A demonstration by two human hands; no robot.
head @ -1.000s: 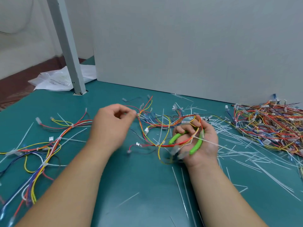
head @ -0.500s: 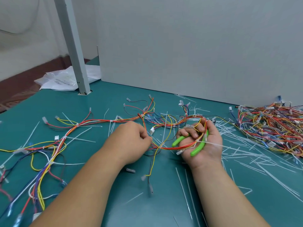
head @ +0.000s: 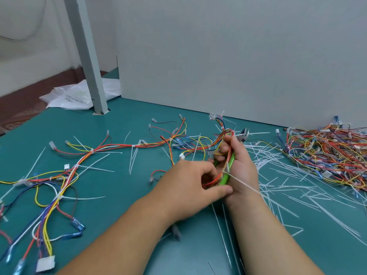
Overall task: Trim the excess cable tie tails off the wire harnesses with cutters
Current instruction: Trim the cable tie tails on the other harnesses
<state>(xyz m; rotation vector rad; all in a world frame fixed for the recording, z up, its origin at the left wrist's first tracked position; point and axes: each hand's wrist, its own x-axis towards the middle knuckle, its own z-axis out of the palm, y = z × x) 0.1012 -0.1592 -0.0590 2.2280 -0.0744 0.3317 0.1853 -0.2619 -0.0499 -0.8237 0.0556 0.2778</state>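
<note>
Between the two hands, mid-table (head: 119,120), sits one pair of green-handled cutters (head: 228,167). The right hand (head: 243,171) grips them, and the metal head pokes out above its fingers. Wires of one harness (head: 127,145) loop over that hand, and the left hand (head: 188,187) pinches them, pressed against the right. One white tie tail (head: 242,183) crosses the right hand. Further right lie scattered cut tails (head: 267,157) and one harness pile (head: 327,155), too tangled to count.

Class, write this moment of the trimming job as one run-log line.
right hand: grips green-handled metal cutters | left hand: holds multicoloured wire harness beside them | white plastic cable tie tail: uncut, across right hand
</note>
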